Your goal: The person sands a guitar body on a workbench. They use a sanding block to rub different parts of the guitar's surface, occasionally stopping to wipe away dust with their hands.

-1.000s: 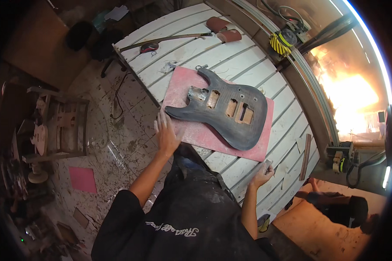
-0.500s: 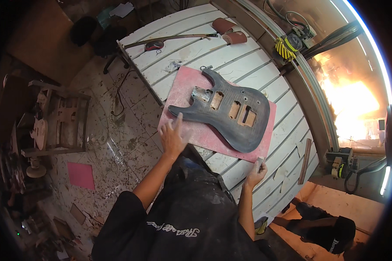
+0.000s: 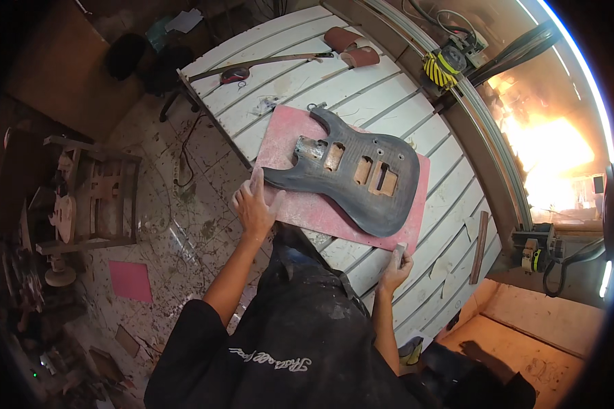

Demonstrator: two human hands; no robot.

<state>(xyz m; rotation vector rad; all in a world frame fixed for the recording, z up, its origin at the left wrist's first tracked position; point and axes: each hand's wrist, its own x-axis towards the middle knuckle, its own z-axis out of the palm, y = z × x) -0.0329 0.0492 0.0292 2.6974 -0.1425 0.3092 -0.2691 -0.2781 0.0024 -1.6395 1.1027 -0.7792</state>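
Observation:
A dark grey electric guitar body [image 3: 389, 211] lies flat on a dusty pink board [image 3: 307, 217], its bare-wood cavities facing up. My left hand [image 3: 254, 210] is open, fingers spread, at the board's left edge beside the tip of the lower horn. Its fingertips reach the horn's end; whether they press on it I cannot tell. At the board's near right corner, my right hand [image 3: 394, 273] is closed on a small pale grey block [image 3: 400, 250], held between thumb and fingers. The block is apart from the guitar body.
The board rests on a white slatted table [image 3: 450, 198]. Toward the back lie reddish-brown sandpaper rolls [image 3: 360, 56], a computer mouse [image 3: 235, 75] and a long thin strip [image 3: 273, 63]. A machine rail [image 3: 488, 126] runs along the right. Another person [image 3: 484, 375] is at the lower right.
My left hand has moved slightly left and nearer the horn's tip. My right hand keeps the pale block at the board's corner. The other person has shifted lower in view.

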